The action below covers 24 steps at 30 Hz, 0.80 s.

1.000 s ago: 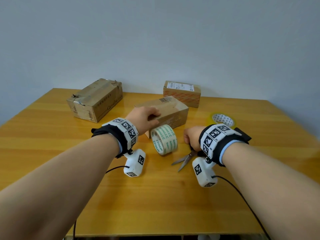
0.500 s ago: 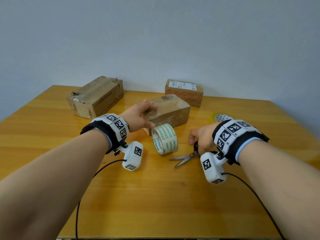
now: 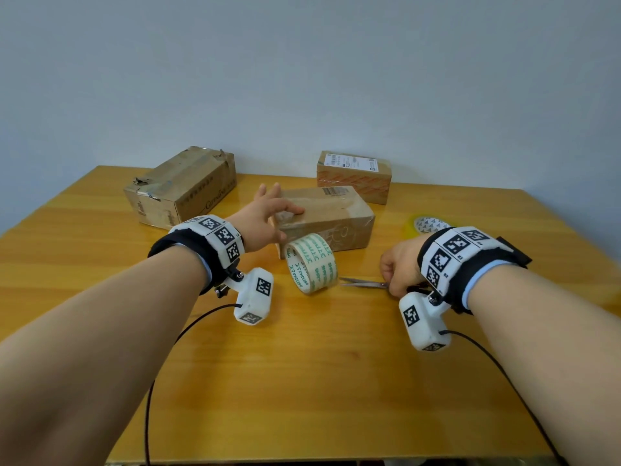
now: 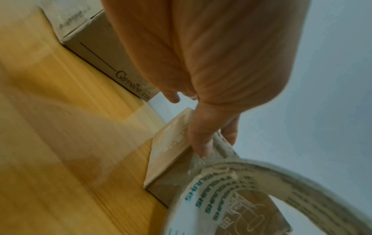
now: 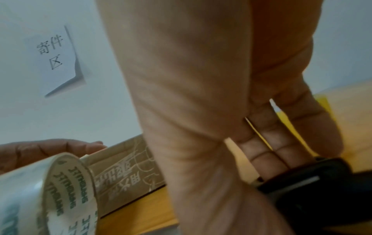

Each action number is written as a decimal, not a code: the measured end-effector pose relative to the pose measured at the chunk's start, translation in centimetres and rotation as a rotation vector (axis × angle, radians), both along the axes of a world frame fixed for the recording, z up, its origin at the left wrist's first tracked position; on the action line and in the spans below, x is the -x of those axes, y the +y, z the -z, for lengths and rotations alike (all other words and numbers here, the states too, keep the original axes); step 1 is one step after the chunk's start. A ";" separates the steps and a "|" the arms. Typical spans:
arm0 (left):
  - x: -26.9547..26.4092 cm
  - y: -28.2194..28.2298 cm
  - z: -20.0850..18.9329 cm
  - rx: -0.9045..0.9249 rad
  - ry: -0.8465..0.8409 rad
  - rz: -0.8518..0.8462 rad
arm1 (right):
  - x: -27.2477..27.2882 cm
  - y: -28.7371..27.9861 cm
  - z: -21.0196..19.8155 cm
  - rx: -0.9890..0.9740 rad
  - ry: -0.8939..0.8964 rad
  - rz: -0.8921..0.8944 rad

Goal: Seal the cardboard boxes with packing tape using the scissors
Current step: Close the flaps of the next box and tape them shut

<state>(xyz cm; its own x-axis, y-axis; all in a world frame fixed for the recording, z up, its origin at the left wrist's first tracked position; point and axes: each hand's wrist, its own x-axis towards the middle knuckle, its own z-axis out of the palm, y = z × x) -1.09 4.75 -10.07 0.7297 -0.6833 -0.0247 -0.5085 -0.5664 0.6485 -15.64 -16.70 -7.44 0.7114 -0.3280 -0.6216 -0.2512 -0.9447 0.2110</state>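
left hand now lies spread over the near-left end of the middle cardboard box, fingers straight & fanned, thumb on the box top; 0.5 s ago it was cupped tighter at that same corner, and 1 s ago curled on it. grip is wide, nothing pinched. in the left wrist view the fingertips press the box's top edge.

right hand grips the scissors by the black handles, fingers curled round them. blades lie flat on the tabletop w/ tips pointing left toward the packing tape roll. vs earlier frames the blades look closed & nearly level; before they were parted and angled down-left. hand has shifted right a bit.

tape roll stands on edge at the tabletop's centre, leaning against the middle box's near face, just beside the scissor tips. same spot as before.

big worn cardboard box sits toward the far-left corner, small labelled box at the far edge, right of centre. second tape roll, yellowish, lies flat toward the right edge, partly behind the right wrist. none of these moved. a paper sign hangs on the wall in the right wrist view.
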 end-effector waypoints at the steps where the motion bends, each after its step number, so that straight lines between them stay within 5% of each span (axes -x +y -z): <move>1: 0.1 0.1 -0.1 -0.005 0.007 -0.007 | 0.1 -0.3 0.0 -0.023 -0.005 0.022; 7: 1.2 0.2 -0.1 0.049 0.041 -0.120 | 0.0 -1.5 0.0 -0.444 -0.113 0.299; 14: 1.5 0.5 -0.8 0.094 0.149 -0.448 | 0.9 -2.3 -0.1 -0.890 -0.218 0.640; 19: 4.4 0.8 -0.8 -0.054 0.516 -0.414 | 1.8 -2.4 -0.5 -1.068 -0.350 0.849; 24: 6.0 -0.2 -0.9 0.061 0.649 -0.333 | 1.7 -1.8 -1.4 -1.083 -0.472 0.826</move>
